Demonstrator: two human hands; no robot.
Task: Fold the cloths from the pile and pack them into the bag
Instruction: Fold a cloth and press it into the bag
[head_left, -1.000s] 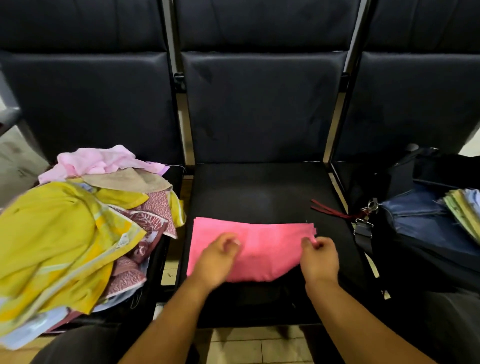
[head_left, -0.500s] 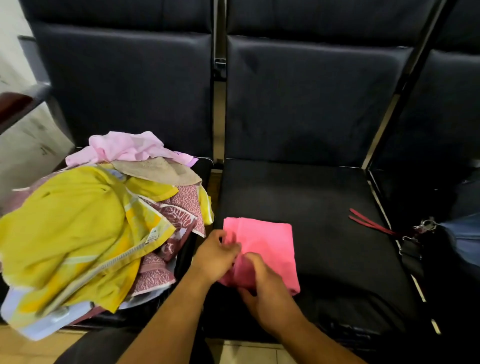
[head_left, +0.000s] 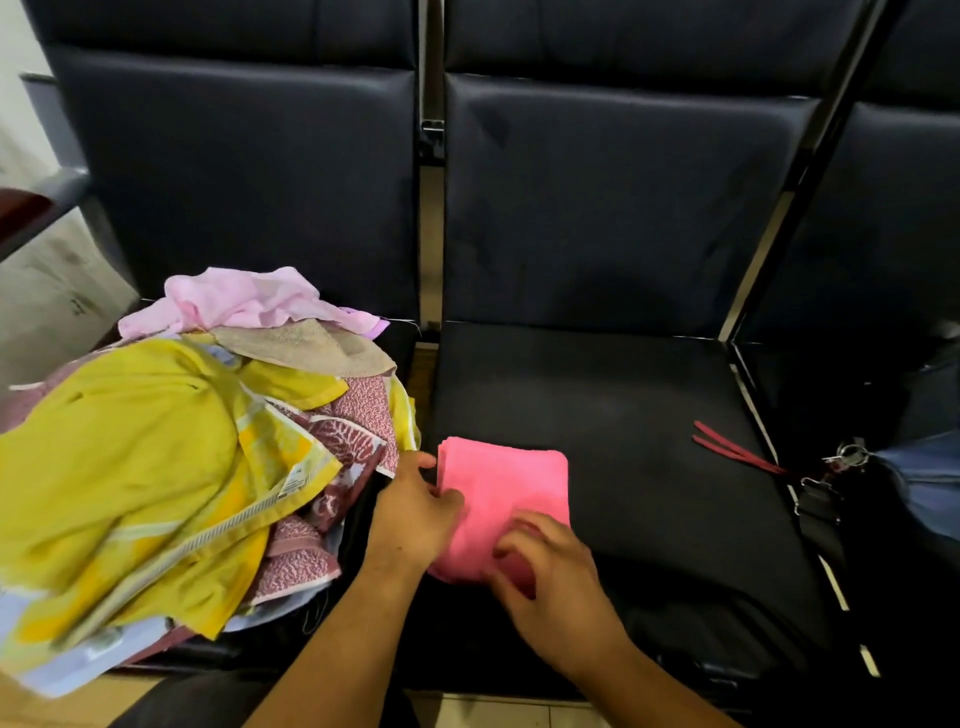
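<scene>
A bright pink cloth (head_left: 511, 483) lies folded into a small rectangle at the front left of the middle black seat (head_left: 649, 405). My left hand (head_left: 415, 514) grips the cloth's left edge, fingers curled round it. The near end of the cloth is bunched under the bent fingers of my right hand (head_left: 550, 582), which pinch it. The pile of cloths (head_left: 156, 467), yellow, maroon, beige and pale pink, covers the left seat. Only a dark and blue edge of the bag (head_left: 914, 488) shows at the far right.
A red strap (head_left: 737, 452) lies on the right side of the middle seat, beside a metal clasp (head_left: 847, 457) on the bag. Dark seat backs (head_left: 597, 208) rise behind. Tiled floor shows below the seat's front edge.
The pink cloth went from a wide strip to a small folded rectangle at the seat's left. My right hand came across from the cloth's right end to its near end. The view swung left.
</scene>
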